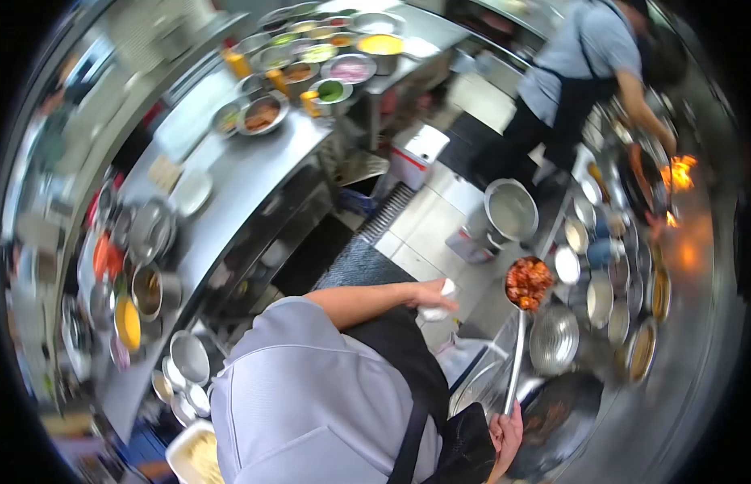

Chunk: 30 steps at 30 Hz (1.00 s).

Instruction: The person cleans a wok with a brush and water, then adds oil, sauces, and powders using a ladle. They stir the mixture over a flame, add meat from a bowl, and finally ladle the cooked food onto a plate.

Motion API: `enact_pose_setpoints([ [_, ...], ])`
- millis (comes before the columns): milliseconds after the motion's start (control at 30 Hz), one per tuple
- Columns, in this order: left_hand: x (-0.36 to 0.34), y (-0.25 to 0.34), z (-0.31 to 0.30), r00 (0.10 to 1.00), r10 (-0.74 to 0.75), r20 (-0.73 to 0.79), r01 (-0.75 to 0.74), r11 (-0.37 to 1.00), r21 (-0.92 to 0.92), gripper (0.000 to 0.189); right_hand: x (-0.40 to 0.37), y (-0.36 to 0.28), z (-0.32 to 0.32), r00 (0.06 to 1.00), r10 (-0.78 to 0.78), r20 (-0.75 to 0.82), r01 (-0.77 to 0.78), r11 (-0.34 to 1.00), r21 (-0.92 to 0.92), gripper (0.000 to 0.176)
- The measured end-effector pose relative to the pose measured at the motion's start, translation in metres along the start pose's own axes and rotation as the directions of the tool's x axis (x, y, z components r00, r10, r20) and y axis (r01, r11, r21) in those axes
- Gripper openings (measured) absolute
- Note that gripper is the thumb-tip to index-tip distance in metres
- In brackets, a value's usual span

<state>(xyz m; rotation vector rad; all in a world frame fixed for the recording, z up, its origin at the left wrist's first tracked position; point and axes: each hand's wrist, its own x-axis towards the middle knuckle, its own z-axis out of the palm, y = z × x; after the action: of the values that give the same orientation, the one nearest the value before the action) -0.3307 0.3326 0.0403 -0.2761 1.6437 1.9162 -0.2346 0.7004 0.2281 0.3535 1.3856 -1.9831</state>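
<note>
My right hand [507, 434] is wrapped round the long handle of a ladle [516, 355]. The ladle's bowl is heaped with reddish-brown chunks of food [528, 282] and is held out beyond the hand. Beside that hand lies a dark wok [563, 415] with brown residue inside. My left hand [434, 297] is closed on a crumpled white cloth [438, 305], in front of my black apron. Between ladle and wok sits a metal strainer [554, 339].
Another person [577, 81] works at a stove with flames [679, 173]. A large pot [511, 210] stands near the stove line, which holds several seasoning containers [599, 298]. A steel counter [254, 173] carries many bowls of ingredients; a tub [194, 456] is at lower left.
</note>
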Motion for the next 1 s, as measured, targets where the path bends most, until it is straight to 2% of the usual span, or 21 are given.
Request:
enact_pose_setpoints([
  [33, -0.025, -0.011, -0.009, 0.992, -0.021, -0.122, 0.023, 1.000, 0.013, 0.079, 0.014, -0.016, 0.025, 0.997, 0.067, 0.034, -0.066, 0.997, -0.029, 0.054],
  [67, -0.033, -0.039, -0.022, 0.983, -0.016, -0.184, 0.015, 1.000, -0.008, 0.080, 0.036, -0.020, 0.041, 0.988, 0.130, 0.085, -0.129, 0.991, -0.019, 0.056],
  [133, -0.081, -0.054, -0.050, 0.960, -0.025, -0.278, 0.005, 0.997, -0.075, 0.082, 0.073, -0.029, 0.078, 0.942, 0.240, 0.233, -0.238, 0.971, -0.039, 0.057],
  [167, -0.103, -0.060, -0.064, 0.944, -0.048, -0.328, 0.009, 0.993, -0.119, 0.084, 0.094, -0.031, 0.100, 0.930, 0.263, 0.258, -0.250, 0.965, -0.084, 0.057],
  [267, -0.151, -0.091, -0.095, 0.866, -0.031, -0.500, -0.135, 0.947, -0.292, 0.084, 0.143, -0.039, 0.183, 0.808, 0.369, 0.459, -0.310, 0.929, -0.200, 0.050],
  [333, -0.180, -0.105, -0.118, 0.735, -0.052, -0.676, -0.214, 0.928, -0.304, 0.083, 0.167, -0.041, 0.246, 0.701, 0.423, 0.574, -0.330, 0.906, -0.265, 0.052],
  [433, -0.206, -0.131, -0.147, 0.687, -0.118, -0.717, -0.220, 0.906, -0.361, 0.082, 0.188, -0.035, 0.341, 0.558, 0.492, 0.668, -0.240, 0.867, -0.437, 0.052],
  [500, -0.222, -0.144, -0.168, 0.668, -0.125, -0.734, -0.258, 0.885, -0.387, 0.081, 0.201, -0.020, 0.398, 0.562, 0.526, 0.639, -0.240, 0.842, -0.483, 0.054],
  [567, -0.240, -0.146, -0.183, 0.664, -0.098, -0.741, -0.281, 0.886, -0.369, 0.081, 0.214, 0.003, 0.452, 0.492, 0.601, 0.630, -0.173, 0.777, -0.606, 0.059],
  [667, -0.256, -0.155, -0.208, 0.633, -0.085, -0.769, -0.328, 0.871, -0.366, 0.079, 0.230, 0.052, 0.525, 0.454, 0.667, 0.590, -0.024, 0.671, -0.741, 0.062],
  [767, -0.274, -0.151, -0.226, 0.588, -0.087, -0.804, -0.345, 0.873, -0.346, 0.079, 0.249, 0.109, 0.567, 0.419, 0.685, 0.596, 0.138, 0.601, -0.788, 0.067],
  [900, -0.292, -0.154, -0.238, 0.557, -0.118, -0.822, -0.357, 0.860, -0.366, 0.078, 0.265, 0.159, 0.597, 0.463, 0.670, 0.580, 0.401, 0.426, -0.811, 0.065],
  [933, -0.295, -0.157, -0.239, 0.556, -0.123, -0.822, -0.371, 0.848, -0.378, 0.074, 0.267, 0.164, 0.600, 0.454, 0.680, 0.576, 0.403, 0.420, -0.813, 0.065],
  [1000, -0.302, -0.163, -0.242, 0.547, -0.132, -0.827, -0.391, 0.833, -0.391, 0.069, 0.270, 0.170, 0.606, 0.483, 0.627, 0.612, 0.573, 0.302, -0.762, 0.064],
])
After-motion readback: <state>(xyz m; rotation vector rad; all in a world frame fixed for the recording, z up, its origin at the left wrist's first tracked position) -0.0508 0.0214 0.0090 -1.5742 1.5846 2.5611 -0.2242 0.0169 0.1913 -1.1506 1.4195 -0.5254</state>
